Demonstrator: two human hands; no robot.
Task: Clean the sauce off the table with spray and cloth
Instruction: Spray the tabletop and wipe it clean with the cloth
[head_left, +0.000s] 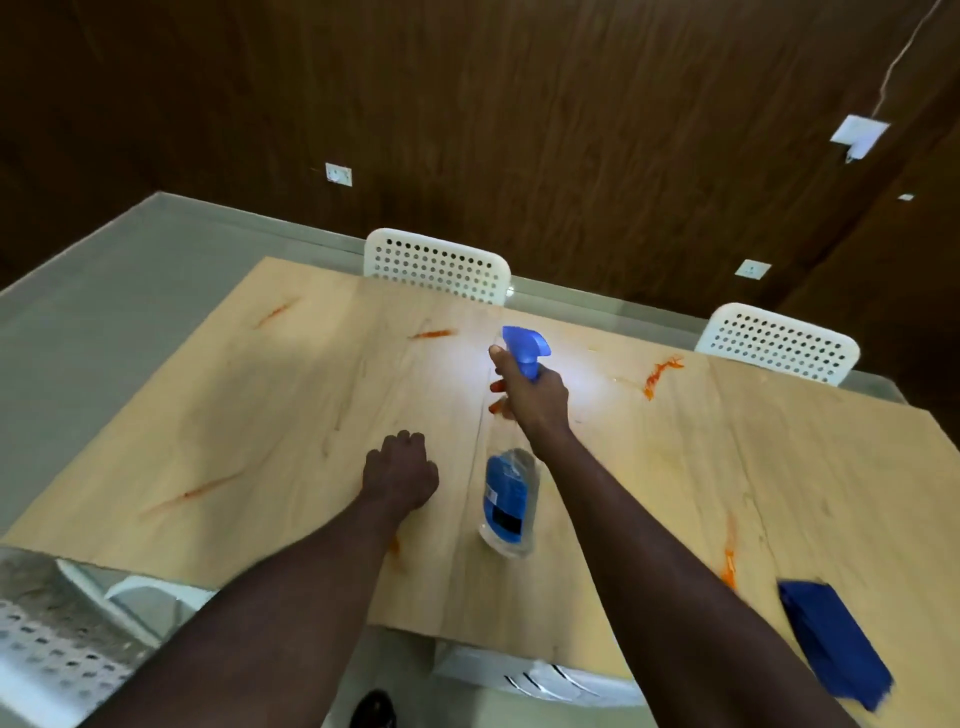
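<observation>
My right hand (530, 392) grips the neck of a clear spray bottle (509, 499) with a blue label and a blue trigger head, held tilted above the middle of the light wooden table (291, 415). My left hand (400, 470) rests on the tabletop with its fingers curled, holding nothing. Orange sauce streaks mark the table at the far left (275, 312), far middle (434, 333), far right (657, 374), near left (189, 496) and near right (730, 558). A folded blue cloth (831, 642) lies at the near right edge.
Two white perforated chairs (439, 265) (776, 343) stand at the table's far side. Another chair back (57, 629) is at the near left, and a white chair seat (530, 675) shows under the near edge. A dark wooden wall rises behind.
</observation>
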